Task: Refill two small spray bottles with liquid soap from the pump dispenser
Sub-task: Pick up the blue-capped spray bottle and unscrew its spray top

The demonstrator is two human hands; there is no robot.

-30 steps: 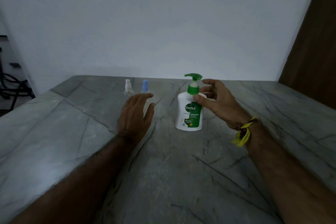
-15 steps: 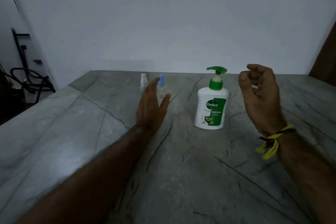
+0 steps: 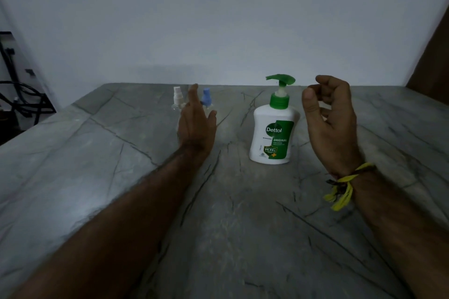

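Soap dispenser (image 3: 273, 128) stands between flat, empty left hand (image 3: 195, 120) and loosely curled, empty right hand (image 3: 331, 116); two spray bottles (image 3: 192, 99) behind the left hand, near the counter's (image 3: 97, 177) far edge.

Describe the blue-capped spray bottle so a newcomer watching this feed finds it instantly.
Start at the white Dettol pump dispenser with the green pump, standing on the grey marble table. Look left past the outstretched left hand: two small clear spray bottles stand near the far edge. The blue-capped spray bottle is the one nearer the dispenser; its neighbour, the white-capped spray bottle, stands left of it.

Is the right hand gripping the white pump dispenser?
No, the right hand hangs beside the white pump dispenser, fingers loosely curled, holding nothing.
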